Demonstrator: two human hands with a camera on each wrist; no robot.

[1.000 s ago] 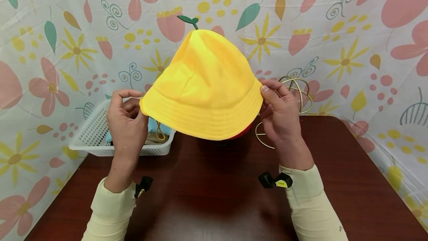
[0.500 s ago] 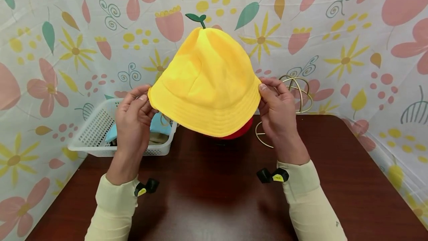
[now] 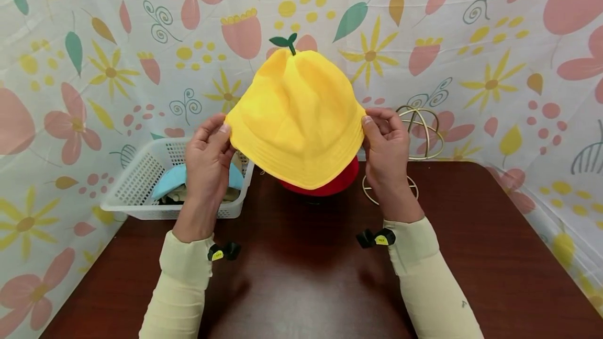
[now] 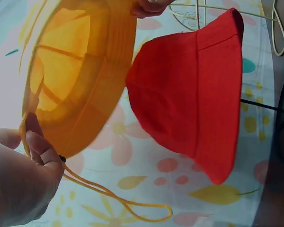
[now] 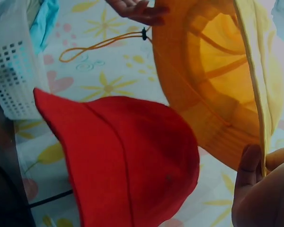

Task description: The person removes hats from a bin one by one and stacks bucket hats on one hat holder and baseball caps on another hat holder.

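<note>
A yellow bucket hat (image 3: 301,119) with a green sprout on its crown is held up in the air by its brim. My left hand (image 3: 209,166) pinches the brim's left side, my right hand (image 3: 388,153) its right side. In the left wrist view the hat's hollow inside shows, and a yellow cord (image 4: 128,201) with a black toggle dangles from it. Behind and below the yellow hat is a red hat (image 4: 189,99), perched on a dark thin stand; in the head view only its lower part shows.
On the left of the brown table (image 3: 301,286) stands a white perforated basket (image 3: 136,187) holding a light blue hat (image 3: 169,179) and other cloth items. A gold wire stand (image 3: 424,135) rises behind my right hand. A flower-patterned curtain (image 3: 494,30) closes off the back.
My left hand has shifted right and changed from a bent-finger hold to a thumb pinch on the brim. The yellow hat has levelled and lowered slightly; more of the red hat shows.
</note>
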